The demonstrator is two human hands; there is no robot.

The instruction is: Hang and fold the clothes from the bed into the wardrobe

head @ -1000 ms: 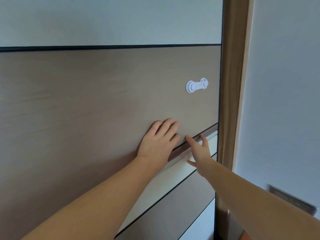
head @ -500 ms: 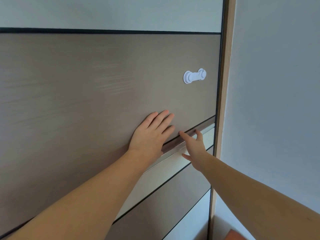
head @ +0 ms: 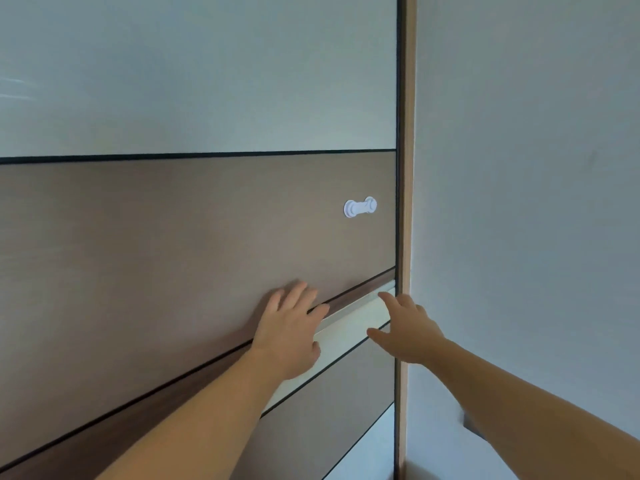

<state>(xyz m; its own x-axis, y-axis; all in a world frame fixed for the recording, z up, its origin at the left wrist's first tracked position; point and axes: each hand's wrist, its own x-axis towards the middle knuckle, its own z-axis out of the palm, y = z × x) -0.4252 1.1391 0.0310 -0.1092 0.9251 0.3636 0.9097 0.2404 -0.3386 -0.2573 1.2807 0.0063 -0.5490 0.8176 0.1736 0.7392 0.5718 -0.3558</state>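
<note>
The wardrobe's sliding door (head: 173,244), with brown and pale grey panels, fills the left of the view and lies against the wooden frame (head: 404,202) on the right. My left hand (head: 289,327) presses flat on the brown panel with straight fingers. My right hand (head: 403,323) has spread fingers, and its fingertips touch the pale handle strip (head: 349,311) near the door's right edge. No clothes and no bed are in view.
A white child-safety latch (head: 360,206) is stuck on the brown panel near the door's right edge. A plain grey wall (head: 526,202) stands to the right of the wardrobe frame.
The door has slid right until the gap at the frame closed. Both hands travelled right with it, and my view has tilted upward.
</note>
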